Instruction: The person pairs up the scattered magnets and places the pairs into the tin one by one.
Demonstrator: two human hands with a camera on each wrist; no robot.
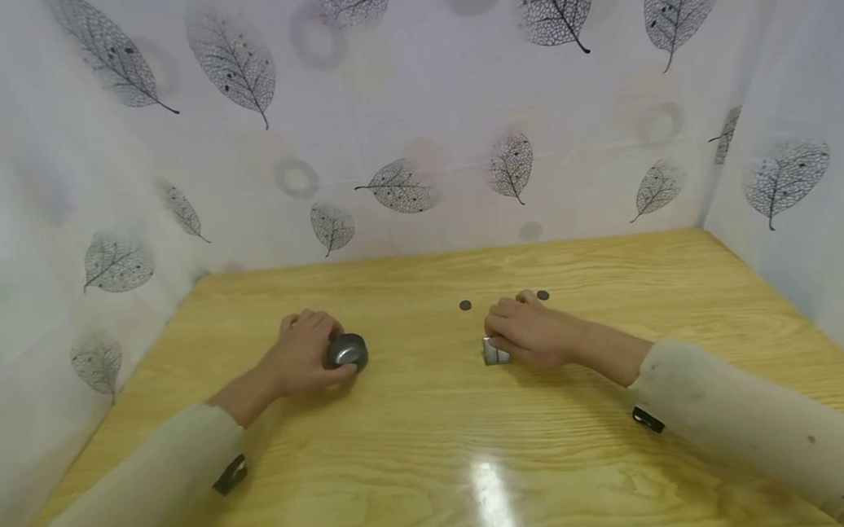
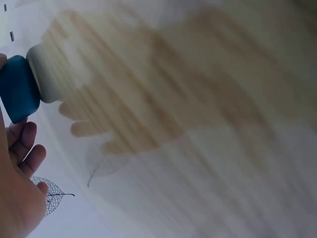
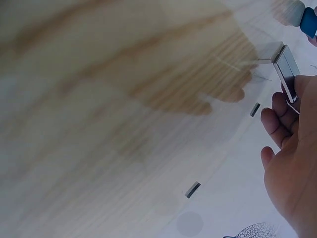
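My left hand (image 1: 298, 360) grips a small rounded thing (image 1: 347, 352) on the wooden table, thumb on its near side and fingers on the far side. From above it looks dark grey with a shiny top; the left wrist view shows a smooth teal-blue body (image 2: 20, 89) with its reflection beside it. To the right, my right hand (image 1: 533, 333) holds a flat, silver rectangular piece (image 1: 496, 351) between thumb and fingers. A thin dark line crosses its mirror-like face (image 3: 286, 73); the fingers cover part of it.
Two small dark discs (image 1: 465, 305) lie beyond my right hand, one left of it and the other disc (image 1: 543, 295) just past the fingertips. Leaf-printed curtains (image 1: 397, 118) enclose the back and sides of the wooden table (image 1: 378, 471). Black devices (image 1: 648, 419) sit under both sleeves.
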